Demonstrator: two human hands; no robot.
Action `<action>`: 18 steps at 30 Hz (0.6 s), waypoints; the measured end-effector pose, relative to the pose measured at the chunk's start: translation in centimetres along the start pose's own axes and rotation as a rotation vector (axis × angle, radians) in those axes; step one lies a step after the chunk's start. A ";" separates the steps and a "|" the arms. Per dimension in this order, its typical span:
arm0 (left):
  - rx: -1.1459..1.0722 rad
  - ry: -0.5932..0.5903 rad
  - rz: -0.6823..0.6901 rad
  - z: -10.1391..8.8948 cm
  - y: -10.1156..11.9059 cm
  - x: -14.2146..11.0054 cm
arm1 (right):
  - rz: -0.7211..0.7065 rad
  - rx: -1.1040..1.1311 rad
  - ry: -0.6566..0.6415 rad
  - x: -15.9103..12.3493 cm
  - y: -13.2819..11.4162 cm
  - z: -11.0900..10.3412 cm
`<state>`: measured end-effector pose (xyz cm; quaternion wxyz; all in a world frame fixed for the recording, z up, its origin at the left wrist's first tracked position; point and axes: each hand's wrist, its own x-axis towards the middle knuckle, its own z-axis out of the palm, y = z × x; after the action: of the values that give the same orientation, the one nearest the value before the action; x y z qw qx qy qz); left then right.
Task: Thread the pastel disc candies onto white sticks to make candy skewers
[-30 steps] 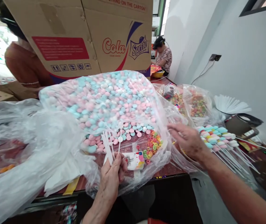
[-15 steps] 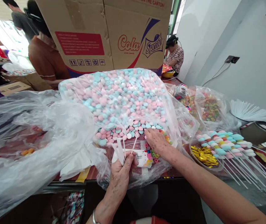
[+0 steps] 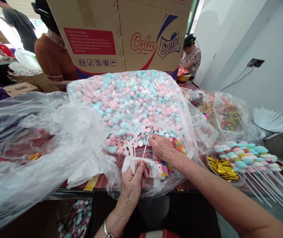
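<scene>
My left hand point(image 3: 132, 181) is closed round several thin white sticks point(image 3: 132, 155), which fan upward. One stick point(image 3: 145, 148) leans apart toward the right, its upper end beside the fingertips of my right hand point(image 3: 162, 147). That hand is pinched at the front edge of a heap of pink, blue and white candies point(image 3: 131, 99), on what looks like a pink candy, mostly hidden by the fingers. Clear plastic covers most of the heap. Under my hands lie a white printed packet point(image 3: 153, 168) and small colourful ring-shaped pieces point(image 3: 178, 145).
A large carton point(image 3: 121, 39) stands behind the heap. On the right are gold twist ties point(image 3: 222, 168) in a bowl, finished candy skewers point(image 3: 248, 157) and a bundle of white sticks point(image 3: 275, 120). Crumpled plastic point(image 3: 44, 155) spreads leftward. Other people sit or stand beyond.
My right fingers have moved from the candies to the upper end of the leaning stick. My left hand still holds the sticks. The whole view has shifted slightly.
</scene>
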<state>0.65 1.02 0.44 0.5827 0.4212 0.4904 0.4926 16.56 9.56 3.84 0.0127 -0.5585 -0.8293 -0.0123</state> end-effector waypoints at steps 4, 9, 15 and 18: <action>-0.024 -0.013 -0.005 0.1 -0.2 0.0 | -0.153 -0.011 0.017 -2.4 0.7 0.3; -0.084 -0.007 -0.070 0.1 -0.7 0.2 | -0.170 0.184 0.021 -4.2 3.0 0.6; 0.011 -0.024 -0.077 -0.2 -1.3 0.5 | -0.014 0.435 0.182 -2.2 2.9 1.0; 0.026 -0.021 -0.074 -0.2 -1.4 0.5 | -0.028 0.422 0.187 -1.3 1.8 1.6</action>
<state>0.66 1.28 -1.01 0.6001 0.4155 0.5056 0.4600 18.71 9.06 2.24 0.2059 -0.5282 -0.8164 0.1095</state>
